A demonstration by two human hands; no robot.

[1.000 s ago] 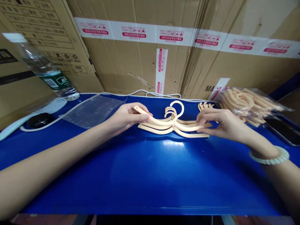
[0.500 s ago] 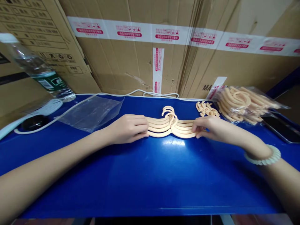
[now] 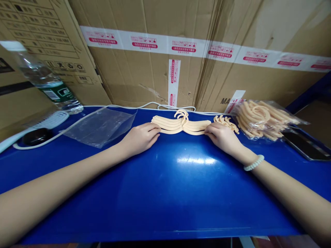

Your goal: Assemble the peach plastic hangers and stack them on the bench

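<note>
Several beige clothes hangers (image 3: pixel 168 123) lie in a tight overlapping row on the blue table, with their hooks (image 3: pixel 181 113) bunched at the centre toward the back. My left hand (image 3: pixel 144 137) has its fingers closed at the left end of the nearest hanger (image 3: pixel 171 131). At that hanger's right end, my right hand (image 3: pixel 222 136) is closed too, its fingertips partly hidden behind the hand. A small slit shows between this hanger and the row behind it. Loose beige hook pieces (image 3: pixel 225 120) lie just behind my right hand.
A clear bag of beige parts (image 3: pixel 261 119) sits at the right beside a dark phone (image 3: pixel 306 144). On the left are a flat plastic bag (image 3: pixel 100 125), a black mouse (image 3: pixel 37 136), a keyboard (image 3: pixel 53 120) and a water bottle (image 3: pixel 55 89). Cardboard boxes (image 3: pixel 134 75) and a white cable (image 3: pixel 152 103) line the back.
Both hands have slid toward the nearest hanger's ends, uncovering the other hangers' ends. The hangers sit slightly farther back and left in view. The camera has tilted a little.
</note>
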